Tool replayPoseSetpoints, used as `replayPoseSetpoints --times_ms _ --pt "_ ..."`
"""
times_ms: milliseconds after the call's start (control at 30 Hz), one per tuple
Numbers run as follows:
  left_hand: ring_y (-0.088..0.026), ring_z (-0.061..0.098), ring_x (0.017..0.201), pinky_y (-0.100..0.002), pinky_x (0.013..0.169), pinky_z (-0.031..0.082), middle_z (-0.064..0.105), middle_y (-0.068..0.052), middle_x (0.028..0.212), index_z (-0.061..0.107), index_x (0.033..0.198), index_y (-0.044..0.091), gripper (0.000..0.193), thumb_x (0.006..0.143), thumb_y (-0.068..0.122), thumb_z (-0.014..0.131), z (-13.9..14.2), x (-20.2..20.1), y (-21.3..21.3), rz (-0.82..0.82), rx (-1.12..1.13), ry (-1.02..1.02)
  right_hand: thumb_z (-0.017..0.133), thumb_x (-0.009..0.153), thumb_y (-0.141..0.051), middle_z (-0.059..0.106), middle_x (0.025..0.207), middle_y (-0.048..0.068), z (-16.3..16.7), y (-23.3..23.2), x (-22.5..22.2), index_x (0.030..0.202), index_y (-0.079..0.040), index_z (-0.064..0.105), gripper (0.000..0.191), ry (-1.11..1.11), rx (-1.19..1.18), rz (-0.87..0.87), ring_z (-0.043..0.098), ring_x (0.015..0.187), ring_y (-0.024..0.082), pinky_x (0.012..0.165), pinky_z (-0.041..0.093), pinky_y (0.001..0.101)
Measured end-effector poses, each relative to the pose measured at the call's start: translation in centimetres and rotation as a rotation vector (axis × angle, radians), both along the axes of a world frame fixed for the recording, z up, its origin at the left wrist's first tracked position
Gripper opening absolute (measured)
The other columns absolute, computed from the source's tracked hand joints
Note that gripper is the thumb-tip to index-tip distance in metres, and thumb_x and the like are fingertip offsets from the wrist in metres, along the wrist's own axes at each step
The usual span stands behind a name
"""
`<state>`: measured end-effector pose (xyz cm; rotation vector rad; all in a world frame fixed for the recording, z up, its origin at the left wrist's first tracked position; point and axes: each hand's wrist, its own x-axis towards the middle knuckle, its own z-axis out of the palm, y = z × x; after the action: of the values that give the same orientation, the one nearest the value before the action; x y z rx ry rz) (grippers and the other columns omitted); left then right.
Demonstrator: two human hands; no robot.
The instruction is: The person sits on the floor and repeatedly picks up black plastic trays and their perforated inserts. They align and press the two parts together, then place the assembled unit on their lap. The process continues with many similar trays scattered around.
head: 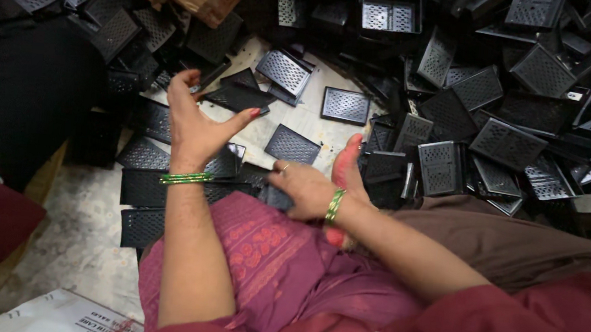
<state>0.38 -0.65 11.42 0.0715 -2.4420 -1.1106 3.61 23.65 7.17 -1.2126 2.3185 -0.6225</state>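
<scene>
Far left: a row of black perforated trays [142, 206] lined up on the floor [79, 240], stacked edge-on by the knee. Left hand [196, 125] raised above them, green bangle [186, 178] on wrist, fingers spread open, holding nothing. Centre: single black perforated plastic tray [291, 145] flat on the floor between both hands. Right hand [304, 188], ring on one finger, rests low on the trays near the lap; fingers curled, can't tell if gripping one. Bare foot [347, 167] just beside it. Right: big loose pile of same trays [508, 99].
</scene>
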Motion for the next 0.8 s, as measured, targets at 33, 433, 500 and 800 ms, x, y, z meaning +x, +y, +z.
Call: replayPoseSetpoints --times_ms 33,433,500,800 --pt "-0.036 0.056 0.123 -0.043 0.102 0.052 0.053 -0.023 0.133 0.044 0.137 -0.004 0.102 0.067 0.039 0.104 0.3 0.2 -0.1 -0.014 0.051 -0.013 0.084 0.06 -0.022 0.057 0.127 0.017 -0.2 0.3 -0.5 0.139 -0.013 0.055 0.085 -0.046 -0.017 -0.024 0.06 0.116 0.036 0.098 0.053 0.0423" --pt "-0.021 0.057 0.125 -0.038 0.108 0.051 0.049 -0.014 0.143 0.027 0.153 0.007 0.104 0.072 0.007 0.093 1.3 0.2 4.5 -0.682 0.752 -0.239 0.083 0.084 -0.005 0.061 0.142 0.01 5.8 6.6 -7.6 0.138 -0.001 0.047 0.065 -0.978 -1.158 -0.504 0.063 0.127 0.023 0.113 0.051 0.0388" --pt "-0.022 0.056 0.124 -0.037 0.108 0.05 0.047 -0.013 0.144 0.025 0.154 0.008 0.105 0.073 0.004 0.091 0.8 0.3 5.7 -0.714 0.86 -0.238 0.082 0.084 -0.006 0.063 0.138 0.01 5.7 5.6 -6.9 0.145 0.0 0.05 0.069 -0.967 -1.039 -0.546 0.062 0.127 0.019 0.112 0.049 0.0351" --pt "-0.026 0.063 0.124 -0.035 0.109 0.05 0.062 -0.025 0.139 0.037 0.144 0.002 0.068 0.09 0.006 0.077 -0.6 -0.9 6.0 -0.451 1.486 -0.18 0.082 0.085 -0.006 0.061 0.136 0.006 7.0 2.3 -5.5 0.147 -0.001 0.051 0.07 -0.785 -1.043 -0.618 0.058 0.128 0.014 0.112 0.047 0.0295"
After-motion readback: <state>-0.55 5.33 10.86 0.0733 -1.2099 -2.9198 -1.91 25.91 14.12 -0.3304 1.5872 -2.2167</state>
